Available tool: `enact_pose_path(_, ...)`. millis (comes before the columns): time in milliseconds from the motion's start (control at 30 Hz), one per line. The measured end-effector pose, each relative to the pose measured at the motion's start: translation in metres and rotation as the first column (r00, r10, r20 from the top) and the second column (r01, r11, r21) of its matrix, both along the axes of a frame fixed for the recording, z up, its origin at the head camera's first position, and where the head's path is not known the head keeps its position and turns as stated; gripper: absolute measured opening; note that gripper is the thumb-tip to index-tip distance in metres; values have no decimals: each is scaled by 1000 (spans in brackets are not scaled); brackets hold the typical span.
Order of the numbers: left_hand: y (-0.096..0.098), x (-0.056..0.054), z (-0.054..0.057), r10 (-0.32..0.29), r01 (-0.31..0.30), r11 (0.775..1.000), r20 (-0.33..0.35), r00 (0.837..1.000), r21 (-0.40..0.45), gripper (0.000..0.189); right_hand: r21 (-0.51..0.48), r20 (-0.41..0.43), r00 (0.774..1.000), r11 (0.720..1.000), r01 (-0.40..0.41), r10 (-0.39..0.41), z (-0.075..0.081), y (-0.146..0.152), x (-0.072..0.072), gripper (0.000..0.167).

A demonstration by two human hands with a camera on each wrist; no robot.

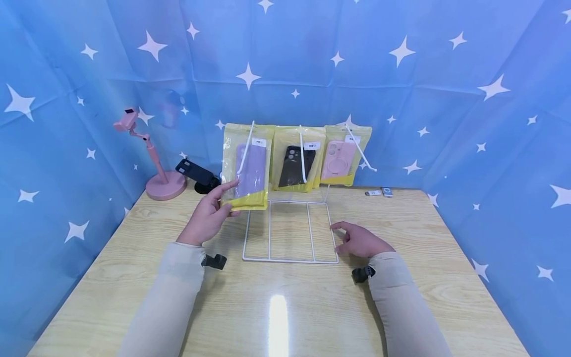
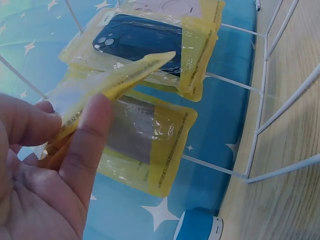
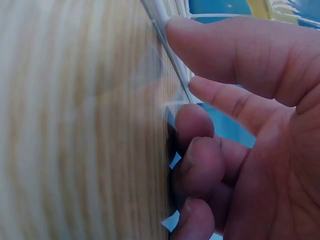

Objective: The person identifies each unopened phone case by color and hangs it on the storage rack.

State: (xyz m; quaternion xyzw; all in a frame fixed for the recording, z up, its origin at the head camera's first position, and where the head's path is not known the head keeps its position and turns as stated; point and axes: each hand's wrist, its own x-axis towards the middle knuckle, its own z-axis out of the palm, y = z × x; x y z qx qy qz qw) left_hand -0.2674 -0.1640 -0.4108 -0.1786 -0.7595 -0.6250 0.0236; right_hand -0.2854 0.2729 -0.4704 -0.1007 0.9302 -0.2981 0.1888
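Note:
My left hand pinches the lower left edge of a clear and yellow bag with a purple phone case inside. This bag is at the left hook of a white wire display rack. In the left wrist view, the pinched bag is seen edge-on, and another bag is behind it. My right hand holds the right side of the rack's base with thumb and index finger; its other fingers are curled in the right wrist view. Bagged black phone case and pink phone case hang farther right.
A pink stand and a black phone on a small holder are at the back left. Two small items, one a USB-stick-like piece, lie behind the rack's right side. A blue curtain with stars encloses the wooden table.

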Motion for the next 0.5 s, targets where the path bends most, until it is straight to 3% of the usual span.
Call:
enact_pose_path(367,-5,-6,-5,-29,30,988,11,1000,-154,67,-6,10,1000,1000,4,-4,-6,0,-4,68)
enact_pose_path(500,-13,-9,-13,-24,28,987,25,999,-158,66,-13,13,1000,1000,10,-9,-9,3,-5,66)
